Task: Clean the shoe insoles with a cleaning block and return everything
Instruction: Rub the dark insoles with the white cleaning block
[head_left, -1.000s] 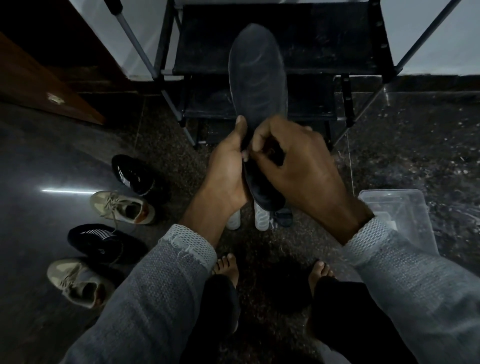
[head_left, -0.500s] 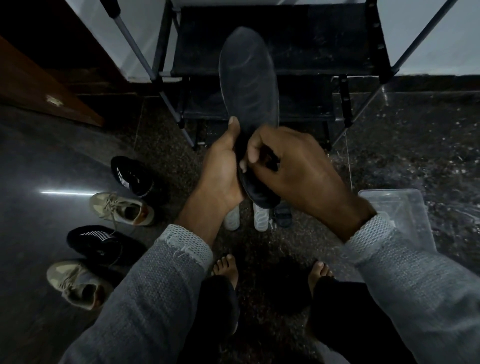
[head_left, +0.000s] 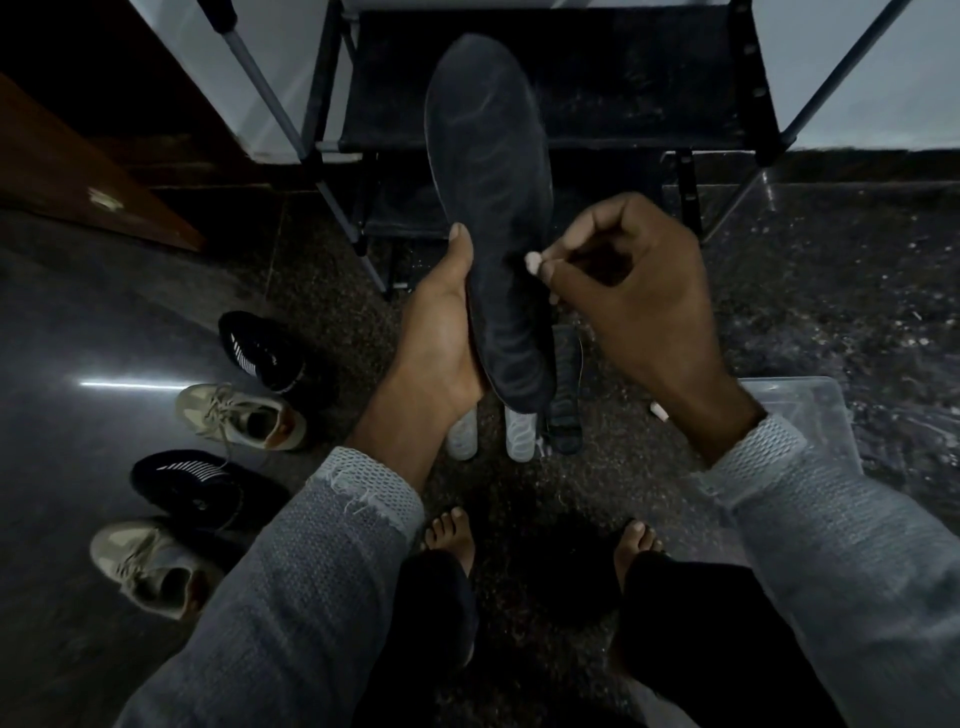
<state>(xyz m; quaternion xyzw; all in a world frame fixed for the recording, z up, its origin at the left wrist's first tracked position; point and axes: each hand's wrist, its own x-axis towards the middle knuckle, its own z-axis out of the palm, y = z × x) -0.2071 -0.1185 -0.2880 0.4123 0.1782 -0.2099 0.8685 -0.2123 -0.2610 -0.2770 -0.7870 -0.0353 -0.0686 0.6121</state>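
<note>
The left hand (head_left: 441, 332) is gripping a dark insole (head_left: 493, 208) by its heel end, holding it upright over the floor (head_left: 104, 322) in front of the shoe rack (head_left: 571, 78). The right hand (head_left: 634, 291) is pinching a small white cleaning block (head_left: 533, 261) against the insole's right edge. Only the heel is being held, so the insole may be flexing away under pressure. The tiny block could also be slipping from the fingertips and dropping among the insoles lying below.

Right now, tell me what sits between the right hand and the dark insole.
A small white cleaning block, pinched by the right hand, at the dark insole's right edge; head view.
</note>
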